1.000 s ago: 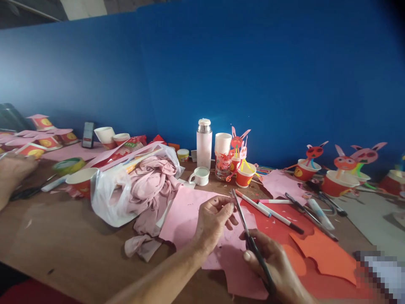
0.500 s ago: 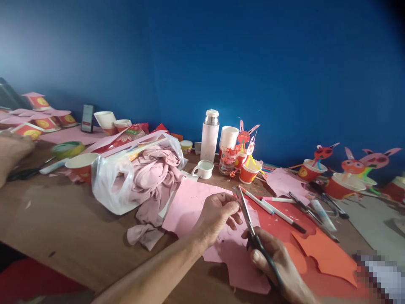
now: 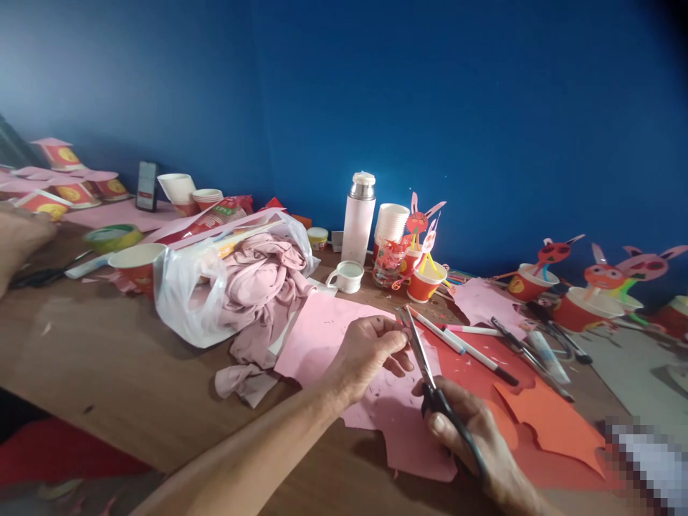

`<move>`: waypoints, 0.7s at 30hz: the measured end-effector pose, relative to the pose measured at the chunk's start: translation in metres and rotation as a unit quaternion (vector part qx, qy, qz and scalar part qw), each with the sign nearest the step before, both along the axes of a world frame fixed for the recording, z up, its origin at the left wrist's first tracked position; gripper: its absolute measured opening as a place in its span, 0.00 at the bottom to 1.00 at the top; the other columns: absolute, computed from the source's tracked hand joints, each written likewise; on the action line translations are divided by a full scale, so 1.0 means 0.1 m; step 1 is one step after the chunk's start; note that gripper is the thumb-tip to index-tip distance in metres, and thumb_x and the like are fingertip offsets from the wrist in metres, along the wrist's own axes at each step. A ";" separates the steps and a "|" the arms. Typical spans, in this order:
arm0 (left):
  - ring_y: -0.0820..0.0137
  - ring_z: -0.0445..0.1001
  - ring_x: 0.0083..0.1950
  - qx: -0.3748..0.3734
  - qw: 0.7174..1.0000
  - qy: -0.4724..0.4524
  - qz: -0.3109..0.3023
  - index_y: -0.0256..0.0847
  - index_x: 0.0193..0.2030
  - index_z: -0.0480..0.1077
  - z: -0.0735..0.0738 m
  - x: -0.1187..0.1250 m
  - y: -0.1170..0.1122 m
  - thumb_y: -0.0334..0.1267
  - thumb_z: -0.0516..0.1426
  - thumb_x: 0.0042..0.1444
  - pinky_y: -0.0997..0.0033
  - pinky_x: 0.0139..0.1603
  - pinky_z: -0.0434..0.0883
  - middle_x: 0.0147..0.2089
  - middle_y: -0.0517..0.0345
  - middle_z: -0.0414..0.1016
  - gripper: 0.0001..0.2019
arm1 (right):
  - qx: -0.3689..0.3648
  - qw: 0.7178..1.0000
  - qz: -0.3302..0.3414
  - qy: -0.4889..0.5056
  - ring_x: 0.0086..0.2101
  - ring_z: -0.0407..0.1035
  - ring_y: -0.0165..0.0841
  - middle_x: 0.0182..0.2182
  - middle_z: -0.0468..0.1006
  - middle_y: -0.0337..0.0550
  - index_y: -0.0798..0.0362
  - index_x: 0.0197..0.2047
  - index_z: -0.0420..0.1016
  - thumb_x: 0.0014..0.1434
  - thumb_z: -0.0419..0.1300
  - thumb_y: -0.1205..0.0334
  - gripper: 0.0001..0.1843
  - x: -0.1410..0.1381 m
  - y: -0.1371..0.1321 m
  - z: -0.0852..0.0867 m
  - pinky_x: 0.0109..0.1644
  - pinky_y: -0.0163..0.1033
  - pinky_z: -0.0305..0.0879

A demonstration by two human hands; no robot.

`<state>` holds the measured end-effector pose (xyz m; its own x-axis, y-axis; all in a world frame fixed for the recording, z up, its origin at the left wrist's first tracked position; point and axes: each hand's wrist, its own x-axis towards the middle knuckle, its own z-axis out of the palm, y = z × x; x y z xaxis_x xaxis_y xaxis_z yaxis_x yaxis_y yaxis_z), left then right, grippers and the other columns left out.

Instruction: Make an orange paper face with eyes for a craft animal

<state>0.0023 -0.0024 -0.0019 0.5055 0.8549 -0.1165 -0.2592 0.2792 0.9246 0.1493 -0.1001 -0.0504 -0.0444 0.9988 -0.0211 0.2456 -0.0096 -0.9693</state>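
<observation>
My right hand (image 3: 473,426) is closed round the black handles of a pair of scissors (image 3: 423,355), whose blades point up and away. Beside the blade tips, my left hand (image 3: 376,351) pinches something small, mostly hidden by its thumb and fingers; it cannot be made out. Below both hands lies a cut sheet of pink paper (image 3: 317,326) with small dark scraps on it. To its right are a sheet of red paper (image 3: 467,362) and a piece of orange paper (image 3: 559,423) with a curved cut edge.
A plastic bag (image 3: 188,301) with pink cloth stands left of centre. Behind are a white mug (image 3: 348,278), a pink thermos (image 3: 358,222) and paper cups (image 3: 390,222). Markers (image 3: 481,358) lie right. Cups with paper rabbit figures (image 3: 596,304) line the back. Another person's hand (image 3: 24,236) is far left.
The view has tilted slightly, so the table things sit a little higher in the picture. My hands keep nearly the same pose, with the scissors blades still close to the left fingertips.
</observation>
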 end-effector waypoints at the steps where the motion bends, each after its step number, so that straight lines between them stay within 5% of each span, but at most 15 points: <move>1: 0.76 0.69 0.18 0.000 1.000 0.000 -0.002 0.33 0.24 0.67 0.00 0.00 0.00 0.35 0.57 0.40 0.77 0.19 0.67 0.22 0.60 0.70 0.06 | -0.005 1.000 0.001 0.004 0.20 0.53 0.24 0.21 0.60 0.33 0.55 0.42 0.67 0.51 0.57 0.44 0.24 0.00 0.00 0.01 0.21 0.30 0.52; 21: 0.75 0.70 0.18 -0.004 1.000 0.003 -0.022 0.32 0.24 0.68 -0.02 -0.04 0.05 0.31 0.55 0.41 0.77 0.16 0.67 0.23 0.58 0.71 0.03 | -0.036 0.999 0.017 -0.004 0.17 0.53 0.24 0.17 0.58 0.31 0.57 0.39 0.67 0.47 0.57 0.40 0.28 0.01 0.03 0.14 0.19 0.30 0.52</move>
<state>-0.0018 0.0022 -0.0037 0.5416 0.8309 -0.1274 -0.2405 0.2984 0.9236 0.1505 -0.0972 -0.0367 -0.0775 0.9927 -0.0926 0.2544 -0.0701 -0.9645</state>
